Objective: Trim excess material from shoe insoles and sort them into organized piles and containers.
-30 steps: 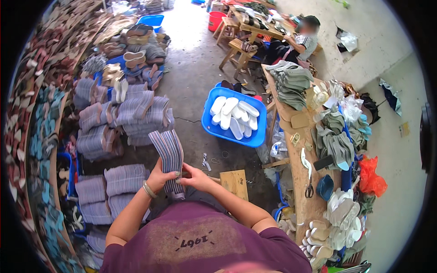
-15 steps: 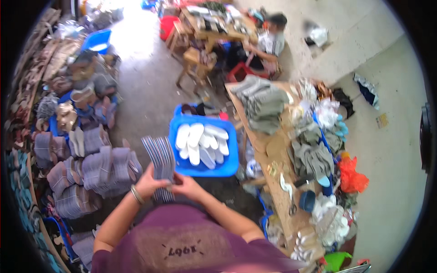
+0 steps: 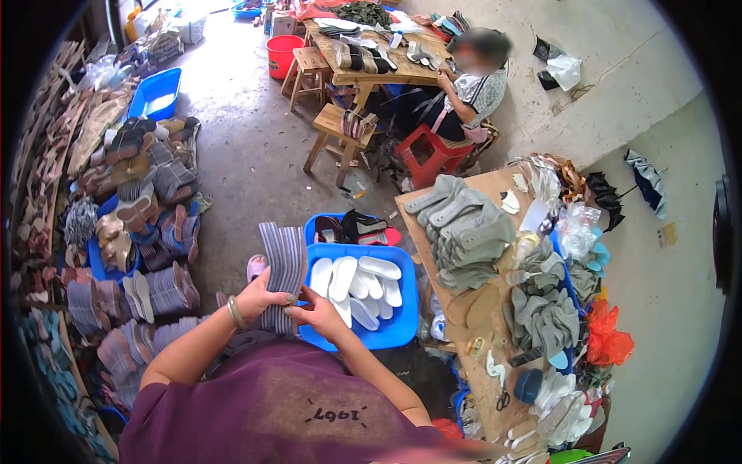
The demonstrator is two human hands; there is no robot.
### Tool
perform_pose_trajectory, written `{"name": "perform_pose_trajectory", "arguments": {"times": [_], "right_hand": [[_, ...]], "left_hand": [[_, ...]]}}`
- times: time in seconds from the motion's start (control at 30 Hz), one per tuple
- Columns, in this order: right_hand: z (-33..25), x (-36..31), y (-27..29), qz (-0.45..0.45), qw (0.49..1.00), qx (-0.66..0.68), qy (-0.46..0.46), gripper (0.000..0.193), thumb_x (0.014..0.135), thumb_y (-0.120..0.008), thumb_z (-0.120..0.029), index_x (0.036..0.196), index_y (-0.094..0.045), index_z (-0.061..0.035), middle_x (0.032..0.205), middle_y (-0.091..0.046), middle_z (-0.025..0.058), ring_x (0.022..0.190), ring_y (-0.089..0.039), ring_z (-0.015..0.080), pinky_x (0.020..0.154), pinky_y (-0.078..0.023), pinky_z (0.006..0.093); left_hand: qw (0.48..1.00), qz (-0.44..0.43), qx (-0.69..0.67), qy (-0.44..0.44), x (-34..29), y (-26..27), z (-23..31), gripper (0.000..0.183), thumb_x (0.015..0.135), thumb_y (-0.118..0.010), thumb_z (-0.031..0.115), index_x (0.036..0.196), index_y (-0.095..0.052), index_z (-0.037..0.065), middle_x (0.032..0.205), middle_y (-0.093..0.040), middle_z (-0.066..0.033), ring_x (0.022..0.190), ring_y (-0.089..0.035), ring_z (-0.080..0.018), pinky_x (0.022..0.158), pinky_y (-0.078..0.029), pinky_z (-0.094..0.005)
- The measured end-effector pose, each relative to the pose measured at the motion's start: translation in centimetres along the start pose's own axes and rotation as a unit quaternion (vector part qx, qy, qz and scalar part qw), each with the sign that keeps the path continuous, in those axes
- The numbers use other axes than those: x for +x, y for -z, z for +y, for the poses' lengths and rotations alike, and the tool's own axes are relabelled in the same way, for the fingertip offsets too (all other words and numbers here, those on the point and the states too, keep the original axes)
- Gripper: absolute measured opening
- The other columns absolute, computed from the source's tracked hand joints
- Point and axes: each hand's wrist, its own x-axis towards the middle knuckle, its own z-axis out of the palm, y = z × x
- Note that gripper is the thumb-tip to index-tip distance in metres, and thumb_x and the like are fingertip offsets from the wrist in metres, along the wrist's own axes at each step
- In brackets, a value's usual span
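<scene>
A striped stack of what look like fabric-covered slipper soles (image 3: 284, 259), in grey, blue and brown, stands tilted in front of my purple shirt. My left hand (image 3: 261, 300) is closed round its left side, thumb across the face. My right hand (image 3: 318, 314) grips the stack's right edge near the lower part, with the two thumbs close together. Just beyond my right hand sits a blue tub (image 3: 402, 329) with several white soles (image 3: 359, 290) in it. The stack's lower end is partly hidden behind my hands.
Piles of striped soles (image 3: 147, 340) lie left. A wooden table (image 3: 471, 340) on the right bears grey slipper pieces (image 3: 464, 232), scissors (image 3: 502, 400) and bags. Ahead are a wooden stool (image 3: 334, 122), a red bucket (image 3: 284, 56) and a person seated on a red stool (image 3: 433, 158).
My view has shifted, so the tub and tables appear lower and a second tub behind shows more. Both hands keep hold of the stack, now closer to the white soles' tub in the picture.
</scene>
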Motion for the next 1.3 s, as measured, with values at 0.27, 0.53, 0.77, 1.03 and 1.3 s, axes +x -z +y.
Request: {"name": "perform_pose_trajectory", "arguments": {"times": [0.27, 0.53, 0.77, 1.03, 1.3], "right_hand": [[-4.3, 18.2, 2.7, 0.090, 0.994, 0.048, -0.028, 0.062, 0.079, -0.071, -0.021, 0.132, -0.043, -0.0050, 0.107, -0.061, 0.0046, 0.084, -0.058, 0.0102, 0.062, -0.047, 0.0223], [-13.2, 36.1, -0.1, 0.078, 0.992, 0.093, -0.034, 0.065, 0.080, -0.070, -0.017, 0.136, -0.038, -0.0052, 0.112, -0.059, 0.0061, 0.093, -0.058, 0.0128, 0.066, -0.049, 0.0241], [-18.9, 45.0, -0.2, 0.072, 0.993, 0.085, 0.028, 0.067, 0.080, -0.069, -0.012, 0.138, -0.036, -0.0081, 0.114, -0.057, 0.0058, 0.092, -0.057, 0.0119, 0.072, -0.050, 0.0268], [-24.7, 54.8, 3.4, 0.050, 0.995, 0.039, 0.078, 0.067, 0.080, -0.067, -0.006, 0.138, -0.034, -0.0066, 0.110, -0.058, 0.0066, 0.091, -0.058, 0.0136, 0.077, -0.049, 0.0271], [-34.2, 67.5, 12.4, 0.053, 0.991, -0.030, 0.116, 0.074, 0.072, -0.071, -0.008, 0.137, -0.035, -0.0064, 0.113, -0.058, 0.0097, 0.087, -0.060, 0.0164, 0.075, -0.051, 0.0295]], "left_hand": [[0.994, -0.095, -0.029, 0.045, 17.3, 13.4, 5.0, 0.054, 0.074, -0.070, 0.013, 0.120, -0.046, 0.001, 0.105, -0.061, -0.0101, 0.095, -0.061, -0.0208, 0.083, -0.051, -0.0341], [0.990, -0.091, -0.038, 0.101, 25.5, 25.4, 19.8, 0.058, 0.073, -0.072, 0.010, 0.124, -0.043, 0.005, 0.108, -0.058, -0.0047, 0.098, -0.057, -0.0149, 0.088, -0.046, -0.0312], [0.995, -0.091, 0.019, 0.045, 30.7, 30.5, 28.2, 0.061, 0.072, -0.070, 0.004, 0.125, -0.039, 0.005, 0.108, -0.057, -0.0040, 0.097, -0.058, -0.0142, 0.088, -0.046, -0.0310], [0.996, -0.047, 0.065, -0.030, 38.8, 34.5, 33.9, 0.065, 0.071, -0.069, 0.002, 0.128, -0.036, 0.004, 0.112, -0.056, -0.0071, 0.099, -0.059, -0.0170, 0.087, -0.048, -0.0315], [0.995, -0.048, 0.066, -0.058, 53.4, 36.9, 43.1, 0.060, 0.068, -0.071, 0.008, 0.120, -0.044, 0.001, 0.107, -0.060, -0.0081, 0.096, -0.060, -0.0190, 0.086, -0.048, -0.0320]]}}
